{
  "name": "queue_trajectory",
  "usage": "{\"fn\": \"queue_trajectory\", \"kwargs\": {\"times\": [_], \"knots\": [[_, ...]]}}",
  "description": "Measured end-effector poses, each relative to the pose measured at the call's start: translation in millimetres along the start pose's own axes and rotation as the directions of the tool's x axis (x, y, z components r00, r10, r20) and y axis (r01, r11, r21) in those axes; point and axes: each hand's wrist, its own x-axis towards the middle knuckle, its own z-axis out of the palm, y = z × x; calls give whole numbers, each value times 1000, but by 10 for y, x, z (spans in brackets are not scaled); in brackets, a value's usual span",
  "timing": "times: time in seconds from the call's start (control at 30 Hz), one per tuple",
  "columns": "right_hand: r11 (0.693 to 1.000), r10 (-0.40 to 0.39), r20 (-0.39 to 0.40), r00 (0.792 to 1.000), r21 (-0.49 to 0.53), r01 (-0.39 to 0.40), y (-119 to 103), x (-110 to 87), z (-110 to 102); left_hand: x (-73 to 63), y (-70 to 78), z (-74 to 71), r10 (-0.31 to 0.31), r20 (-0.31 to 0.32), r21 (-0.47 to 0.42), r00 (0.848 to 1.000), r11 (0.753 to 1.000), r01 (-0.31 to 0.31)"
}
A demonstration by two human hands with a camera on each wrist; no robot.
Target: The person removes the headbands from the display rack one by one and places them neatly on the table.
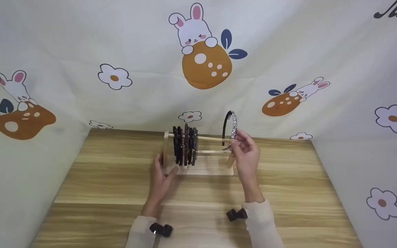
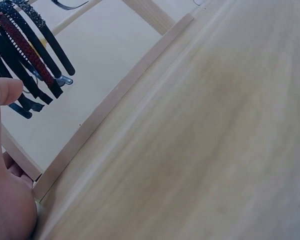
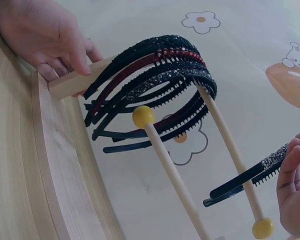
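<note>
Wooden rack (image 1: 212, 170): standing on the table, two pale rods (image 3: 220, 127) running along it, yellow balls (image 3: 143, 117) on the tips.
Headband bunch (image 1: 185, 144): several hung together towards the rack's left end, mostly black and sparkly plus a dark red one. I'd call those ones sorted.
Silver headband (image 1: 234, 125): the odd one out, over at the rack's right end, well apart from the bunch. Can't quite tell if it's looped round the rod or just beside it.
Right hand (image 1: 248, 156): at the rack's right end, pinching that sparkly band between thumb and fingers.
Left hand (image 1: 161, 181): fingers hooked round the rack's left upright, thumb out towards the bunch.
What's left: going by this, just the silver one is unsettled; no idea if there are more out of shot.
Tabletop (image 1: 115, 193): streaky wood-grain, all around and under the rack.
Room: pale cloth (image 1: 143, 31) behind and either side of the rack, printed with bunnies, orange fruit and daisies. Pretty cute tbh.
</note>
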Motion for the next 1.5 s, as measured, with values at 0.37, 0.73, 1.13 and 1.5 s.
{"fn": "queue_trajectory", "kwargs": {"times": [0.37,0.73,1.13,1.5], "knots": [[999,-40,-16,999,-1,40,-2,14,-116,-13,8,-11,-10,-3,32,1000,999,11],[996,-89,-32,996,-15,88,22,45,-215,-19,4,-13,-1,-7,57,1000,998,2],[996,-86,-60,994,-13,86,79,73,-393,-12,8,-10,9,-3,57,1000,998,-9],[994,-108,-81,991,-24,107,88,128,-544,-32,20,-2,-16,4,50,1000,999,16]]}}
